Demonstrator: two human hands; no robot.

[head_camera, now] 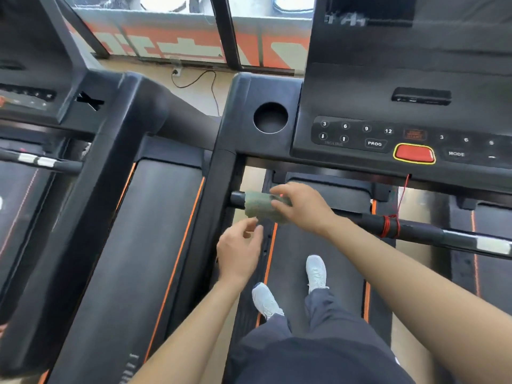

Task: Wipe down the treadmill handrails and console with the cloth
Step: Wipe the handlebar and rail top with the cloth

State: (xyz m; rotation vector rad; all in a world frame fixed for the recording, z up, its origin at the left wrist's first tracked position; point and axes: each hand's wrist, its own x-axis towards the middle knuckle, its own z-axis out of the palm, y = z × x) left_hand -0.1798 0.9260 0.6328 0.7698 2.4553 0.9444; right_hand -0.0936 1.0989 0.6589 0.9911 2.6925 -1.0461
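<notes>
Right hand: right hand [302, 206] grips the cloth [259, 206], fingers curled over it and pressing it onto the handrail [415, 231]
Left hand: left hand [239, 249] holds nothing, its fingers loosely bent and its thumb apart from them; the fingertips are just below the cloth's lower edge, and contact cannot be told
Count: two hands, one cloth, one handrail bar across the front, one console [360, 134], one cup holder [270, 117], one red button [414, 153], two white shoes [315, 273]
Cloth: green, wrapped round the left end of the handrail, sticking out at 9 o'clock from the right hand's fingers; partly covered by them
Cloth to left hand: at 1 o'clock from the left hand, near it
Console: at 1 o'clock from the cloth, well apart, no hand on it
Red cord [389, 225]: wound round the handrail at 3 o'clock from the right hand
Shoes: both on the belt [291, 245], at 6 o'clock from the hands
</notes>
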